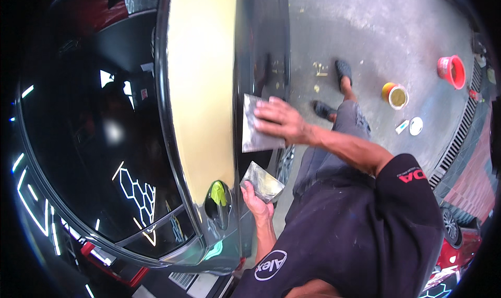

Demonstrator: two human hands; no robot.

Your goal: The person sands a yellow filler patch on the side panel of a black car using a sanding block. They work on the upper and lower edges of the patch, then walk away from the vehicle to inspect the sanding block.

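My right hand grips a wide, flat grey filler spreader, its fingers spread over the sheet's face. The spreader is beside the dark lower part of a car door; I cannot tell if it touches. Below it, my left hand holds a second, smaller spreader, tilted, with pale smears on its face. A broad cream-yellow band of filler covers the door panel under the window. The door handle, with a yellow-green patch in its recess, lies left of my left hand.
Dark car window glass fills the left side. On the grey floor at right stand an open tin of yellowish paste and a red bucket. A white lid lies near a small box. A drain grate runs behind.
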